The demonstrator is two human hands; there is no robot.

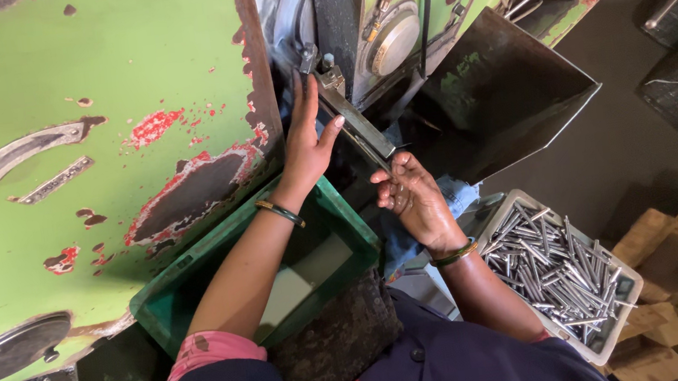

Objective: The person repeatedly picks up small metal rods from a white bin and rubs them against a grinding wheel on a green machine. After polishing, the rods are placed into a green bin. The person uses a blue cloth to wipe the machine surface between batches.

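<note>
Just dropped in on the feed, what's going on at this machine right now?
A person sits at a worn green machine with chipped paint. The left hand is raised flat against the machine's dark central slot, beside a slanted metal rail. The right hand pinches something small at the rail's lower end; what it is cannot be made out. A green bin lies under the left arm, and a white crate of loose metal pins sits beside the right arm.

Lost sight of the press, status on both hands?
Left hand flat against the metal guide bar. Right hand pinching at its lower end. Tray of metal pins at right.
</note>
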